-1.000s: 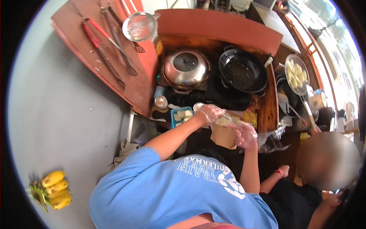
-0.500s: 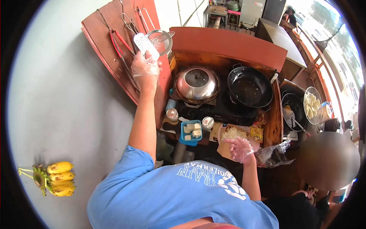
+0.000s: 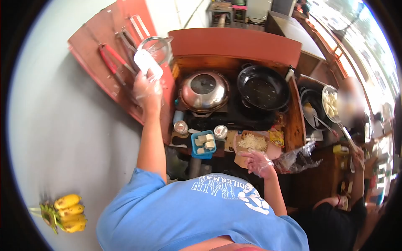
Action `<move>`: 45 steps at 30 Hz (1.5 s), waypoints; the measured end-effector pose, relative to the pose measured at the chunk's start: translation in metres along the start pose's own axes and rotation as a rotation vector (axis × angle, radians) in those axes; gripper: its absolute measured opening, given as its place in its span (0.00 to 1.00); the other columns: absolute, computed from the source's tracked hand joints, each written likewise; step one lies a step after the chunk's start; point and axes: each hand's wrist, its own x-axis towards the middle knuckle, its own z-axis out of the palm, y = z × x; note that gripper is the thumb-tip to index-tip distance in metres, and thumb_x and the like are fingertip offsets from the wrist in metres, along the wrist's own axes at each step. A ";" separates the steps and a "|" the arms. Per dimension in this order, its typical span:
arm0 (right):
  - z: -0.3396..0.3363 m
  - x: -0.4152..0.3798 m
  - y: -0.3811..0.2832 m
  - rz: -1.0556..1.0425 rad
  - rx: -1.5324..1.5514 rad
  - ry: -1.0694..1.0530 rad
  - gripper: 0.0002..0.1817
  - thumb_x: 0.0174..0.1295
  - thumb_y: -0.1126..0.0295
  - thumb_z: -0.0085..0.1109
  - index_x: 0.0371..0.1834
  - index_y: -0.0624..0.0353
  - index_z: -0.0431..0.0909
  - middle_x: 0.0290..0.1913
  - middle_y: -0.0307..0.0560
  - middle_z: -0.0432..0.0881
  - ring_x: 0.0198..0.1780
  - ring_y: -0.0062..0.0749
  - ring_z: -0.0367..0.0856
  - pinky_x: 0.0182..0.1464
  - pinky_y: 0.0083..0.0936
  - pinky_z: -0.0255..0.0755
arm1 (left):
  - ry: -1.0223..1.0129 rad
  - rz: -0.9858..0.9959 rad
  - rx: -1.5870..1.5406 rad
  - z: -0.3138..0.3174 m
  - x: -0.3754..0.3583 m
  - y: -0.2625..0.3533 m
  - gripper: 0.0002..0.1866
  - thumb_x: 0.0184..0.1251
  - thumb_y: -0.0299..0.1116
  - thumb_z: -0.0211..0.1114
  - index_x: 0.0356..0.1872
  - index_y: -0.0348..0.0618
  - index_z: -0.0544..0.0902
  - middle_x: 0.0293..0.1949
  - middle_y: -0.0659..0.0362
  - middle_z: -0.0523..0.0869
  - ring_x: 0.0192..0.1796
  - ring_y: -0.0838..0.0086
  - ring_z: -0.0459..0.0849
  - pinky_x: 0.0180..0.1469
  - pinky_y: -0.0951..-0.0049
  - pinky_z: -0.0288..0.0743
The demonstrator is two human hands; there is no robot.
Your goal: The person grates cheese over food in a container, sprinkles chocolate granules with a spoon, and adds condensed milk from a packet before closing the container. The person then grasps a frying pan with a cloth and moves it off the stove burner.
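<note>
My left hand, in a clear plastic glove, is raised to the red wooden board. Its fingers close on the lower end of a white paper tag, whose writing is washed out by glare. Right behind the tag hangs a wire strainer, beside red-handled tongs. My right hand, gloved too, hovers with fingers apart at the front of an open paper box. Pale shredded food fills the box. Nothing shows in that hand.
A lidded pan and a black wok stand on the stove. In front are a blue tub of white blocks and two jars. Bananas are at left. At right, another person's hand holds a skimmer with pale pieces.
The view has shifted, moving most things left. My left hand still holds the tag by the strainer, and my right hand stays by the box. The other person's arm now shows at the skimmer handle.
</note>
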 end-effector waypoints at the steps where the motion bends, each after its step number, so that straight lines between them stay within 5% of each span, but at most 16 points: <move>1: 0.002 -0.003 0.001 0.003 -0.020 0.003 0.32 0.71 0.47 0.53 0.63 0.67 0.77 0.30 0.41 0.84 0.23 0.24 0.80 0.28 0.24 0.81 | -0.018 0.066 -0.011 -0.001 0.005 -0.030 0.10 0.77 0.29 0.58 0.41 0.28 0.78 0.24 0.53 0.84 0.21 0.72 0.83 0.22 0.69 0.79; 6: 0.005 -0.010 0.006 0.019 -0.100 0.138 0.30 0.69 0.46 0.57 0.60 0.63 0.79 0.30 0.41 0.84 0.22 0.24 0.80 0.27 0.24 0.80 | 0.027 0.006 -0.185 0.000 -0.028 -0.042 0.08 0.76 0.26 0.57 0.40 0.29 0.80 0.25 0.53 0.86 0.26 0.72 0.86 0.32 0.72 0.83; 9: -0.006 -0.010 0.015 0.003 -0.071 0.174 0.28 0.69 0.48 0.59 0.59 0.61 0.80 0.30 0.42 0.84 0.21 0.26 0.80 0.25 0.26 0.79 | -0.083 -0.068 -0.426 -0.004 -0.043 -0.070 0.14 0.74 0.26 0.62 0.55 0.27 0.78 0.42 0.50 0.86 0.31 0.73 0.84 0.35 0.71 0.86; 17: -0.003 -0.041 0.026 0.008 -0.138 0.361 0.21 0.67 0.52 0.62 0.53 0.56 0.81 0.30 0.43 0.83 0.20 0.27 0.77 0.26 0.27 0.77 | -0.522 -0.546 -0.290 -0.021 -0.148 -0.116 0.13 0.73 0.25 0.61 0.55 0.35 0.79 0.35 0.55 0.87 0.24 0.80 0.81 0.26 0.77 0.81; 29: -0.010 -0.070 0.057 0.016 -0.192 0.542 0.24 0.64 0.50 0.62 0.52 0.59 0.79 0.35 0.46 0.82 0.26 0.29 0.74 0.27 0.30 0.74 | -0.851 -0.512 -0.250 0.018 -0.195 -0.128 0.11 0.73 0.26 0.62 0.53 0.38 0.82 0.34 0.59 0.87 0.24 0.83 0.80 0.26 0.79 0.80; 39: -0.012 -0.063 0.069 -0.038 -0.101 0.623 0.18 0.62 0.55 0.64 0.44 0.58 0.80 0.29 0.43 0.83 0.25 0.30 0.77 0.26 0.34 0.75 | -0.978 -0.575 -0.222 0.048 -0.213 -0.145 0.11 0.73 0.25 0.62 0.53 0.36 0.81 0.37 0.56 0.88 0.26 0.81 0.82 0.29 0.78 0.83; 45: -0.015 -0.066 0.077 -0.079 -0.075 0.654 0.21 0.61 0.55 0.65 0.46 0.62 0.80 0.34 0.49 0.84 0.27 0.33 0.78 0.26 0.35 0.76 | -1.023 -0.567 -0.222 0.052 -0.215 -0.142 0.11 0.73 0.25 0.62 0.53 0.36 0.81 0.37 0.56 0.88 0.27 0.80 0.83 0.28 0.79 0.83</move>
